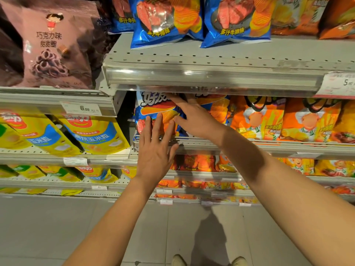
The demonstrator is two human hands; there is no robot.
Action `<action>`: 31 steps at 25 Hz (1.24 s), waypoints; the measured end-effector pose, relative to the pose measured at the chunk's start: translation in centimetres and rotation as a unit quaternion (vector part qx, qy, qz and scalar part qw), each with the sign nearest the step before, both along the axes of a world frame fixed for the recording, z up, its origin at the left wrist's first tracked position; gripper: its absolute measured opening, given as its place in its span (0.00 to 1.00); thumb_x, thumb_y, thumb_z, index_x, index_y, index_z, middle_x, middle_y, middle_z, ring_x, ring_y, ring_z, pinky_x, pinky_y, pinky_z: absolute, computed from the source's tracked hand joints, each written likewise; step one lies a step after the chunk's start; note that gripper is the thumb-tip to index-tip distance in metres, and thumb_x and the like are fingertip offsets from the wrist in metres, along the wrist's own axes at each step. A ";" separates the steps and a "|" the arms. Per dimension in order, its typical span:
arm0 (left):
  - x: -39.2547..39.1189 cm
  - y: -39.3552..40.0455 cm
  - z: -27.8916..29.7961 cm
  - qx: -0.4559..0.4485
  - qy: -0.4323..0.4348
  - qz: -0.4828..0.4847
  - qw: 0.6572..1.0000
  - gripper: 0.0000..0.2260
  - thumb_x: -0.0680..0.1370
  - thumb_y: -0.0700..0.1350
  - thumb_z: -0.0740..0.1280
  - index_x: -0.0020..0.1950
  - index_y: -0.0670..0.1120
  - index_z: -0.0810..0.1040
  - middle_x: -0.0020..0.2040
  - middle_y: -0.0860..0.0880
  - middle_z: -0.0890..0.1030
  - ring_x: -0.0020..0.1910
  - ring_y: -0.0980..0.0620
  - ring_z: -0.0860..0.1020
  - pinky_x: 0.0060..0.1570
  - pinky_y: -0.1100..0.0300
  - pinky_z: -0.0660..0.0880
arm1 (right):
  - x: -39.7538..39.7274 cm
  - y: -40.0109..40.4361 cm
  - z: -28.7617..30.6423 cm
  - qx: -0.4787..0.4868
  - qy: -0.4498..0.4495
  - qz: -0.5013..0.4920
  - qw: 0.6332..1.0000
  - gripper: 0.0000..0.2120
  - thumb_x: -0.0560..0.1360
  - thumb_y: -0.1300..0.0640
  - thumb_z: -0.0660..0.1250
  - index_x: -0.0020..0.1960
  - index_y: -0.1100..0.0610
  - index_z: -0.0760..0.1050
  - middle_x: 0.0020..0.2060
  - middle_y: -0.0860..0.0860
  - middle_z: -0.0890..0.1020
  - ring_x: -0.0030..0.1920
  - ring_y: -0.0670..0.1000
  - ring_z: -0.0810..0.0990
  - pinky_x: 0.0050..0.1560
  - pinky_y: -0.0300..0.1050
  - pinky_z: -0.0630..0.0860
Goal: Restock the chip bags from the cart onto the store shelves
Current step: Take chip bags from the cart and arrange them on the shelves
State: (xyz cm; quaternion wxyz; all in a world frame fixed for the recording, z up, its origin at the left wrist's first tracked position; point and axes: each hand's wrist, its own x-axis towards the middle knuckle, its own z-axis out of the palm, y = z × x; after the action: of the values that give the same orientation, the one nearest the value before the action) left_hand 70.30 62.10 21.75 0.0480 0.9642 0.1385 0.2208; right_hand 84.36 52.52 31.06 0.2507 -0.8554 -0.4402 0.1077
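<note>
left hand (155, 150) flat, fingers apart | right hand (194, 117) spread | both touch blue chip bag (153, 110)

Blue chip bag (153, 112) under the fingers (159, 121), printed with white lettering and orange ridged chips. Two glossy blue bags (201, 20) above, showing pink-red steak, orange ridged chips and yellow characters. Orange bags (284, 120) to the right, each bearing a cartoon chef in white hat. Pale pink bag (55, 47) at upper left, dark lettering, purple-brown rings, a small figure in red. Yellow bags (92, 135) at left with blue panels and red logos. Light grey shelves (211, 54) dotted with rows of small dark holes. White price tags (80, 108). Grey floor tiles (57, 227).
</note>
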 end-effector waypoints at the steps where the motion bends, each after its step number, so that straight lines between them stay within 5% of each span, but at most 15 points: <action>1: 0.0 -0.1 0.1 -0.006 0.000 0.001 1.000 0.29 0.82 0.56 0.62 0.81 0.48 0.60 0.82 0.40 0.54 0.80 0.34 0.50 0.74 0.37 0.60 | 0.2 -0.4 0.0 0.008 0.014 -0.001 1.000 0.30 0.83 0.55 0.62 0.81 0.41 0.56 0.75 0.58 0.64 0.71 0.58 0.71 0.69 0.50 0.69; 4: 0.0 -1.2 0.2 -0.021 -0.007 0.009 1.000 0.29 0.82 0.55 0.63 0.81 0.47 0.62 0.81 0.38 0.55 0.80 0.32 0.50 0.74 0.35 0.58 | -0.3 -3.1 -0.7 0.081 0.015 -0.013 0.996 0.30 0.81 0.55 0.65 0.80 0.44 0.60 0.72 0.56 0.65 0.65 0.56 0.73 0.67 0.47 0.70; 10: 2.4 -8.2 0.6 -0.044 -0.037 -0.104 0.993 0.27 0.82 0.50 0.64 0.79 0.43 0.64 0.79 0.36 0.59 0.80 0.33 0.52 0.74 0.34 0.59 | -0.1 -15.1 -3.7 0.172 -0.027 -0.098 0.980 0.28 0.80 0.62 0.68 0.78 0.57 0.66 0.76 0.58 0.64 0.78 0.55 0.62 0.72 0.54 0.69; 15: 8.0 -16.7 2.5 -0.061 -0.044 -0.200 0.977 0.27 0.79 0.44 0.67 0.77 0.40 0.67 0.76 0.33 0.64 0.76 0.30 0.60 0.72 0.34 0.61 | 1.0 -28.0 -3.6 0.256 -0.029 -0.152 0.954 0.29 0.74 0.79 0.65 0.73 0.76 0.59 0.71 0.58 0.69 0.74 0.45 0.68 0.71 0.37 0.68; 18: 11.4 -24.6 3.5 -0.076 -0.053 -0.250 0.964 0.25 0.78 0.41 0.69 0.74 0.39 0.71 0.74 0.33 0.67 0.73 0.28 0.64 0.69 0.33 0.65 | 2.5 -39.0 -3.5 0.216 -0.051 -0.251 0.942 0.28 0.78 0.71 0.68 0.76 0.64 0.65 0.71 0.60 0.70 0.73 0.57 0.70 0.72 0.56 0.69; 21: 14.0 -34.9 3.9 -0.105 -0.031 -0.284 0.953 0.24 0.77 0.42 0.67 0.73 0.40 0.72 0.73 0.35 0.68 0.73 0.31 0.66 0.70 0.35 0.66 | 2.6 -51.0 -4.3 0.184 -0.034 -0.333 0.924 0.27 0.80 0.65 0.68 0.77 0.56 0.66 0.70 0.56 0.70 0.71 0.55 0.70 0.69 0.46 0.71; 25: 17.0 -49.1 2.9 -0.117 0.008 -0.367 0.923 0.25 0.76 0.46 0.67 0.72 0.40 0.74 0.71 0.35 0.71 0.71 0.31 0.68 0.68 0.35 0.67 | 1.3 -66.2 -5.2 0.138 -0.042 -0.419 0.896 0.25 0.79 0.63 0.69 0.74 0.60 0.69 0.67 0.58 0.74 0.68 0.57 0.72 0.66 0.29 0.63; 29: 19.8 -61.9 2.5 -0.153 -0.006 -0.429 0.890 0.21 0.78 0.46 0.66 0.70 0.42 0.76 0.68 0.36 0.74 0.69 0.37 0.68 0.70 0.42 0.63 | -0.4 -78.1 -6.0 0.119 -0.020 -0.498 0.859 0.27 0.77 0.65 0.71 0.74 0.63 0.69 0.67 0.61 0.75 0.69 0.61 0.72 0.73 0.53 0.66; 31: 21.4 -67.1 1.9 -0.162 0.022 -0.464 0.871 0.20 0.81 0.47 0.64 0.72 0.43 0.75 0.70 0.38 0.73 0.71 0.40 0.67 0.72 0.46 0.61 | -1.0 -82.7 -6.6 0.118 -0.011 -0.533 0.838 0.27 0.77 0.65 0.72 0.74 0.61 0.69 0.65 0.60 0.75 0.69 0.59 0.72 0.72 0.49 0.66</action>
State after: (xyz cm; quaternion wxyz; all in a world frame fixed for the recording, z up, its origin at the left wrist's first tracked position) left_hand 91.75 -4.99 23.69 0.2977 0.9009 -0.2897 0.1259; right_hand 83.33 -30.19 24.42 0.3637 -0.9229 0.0714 -0.1042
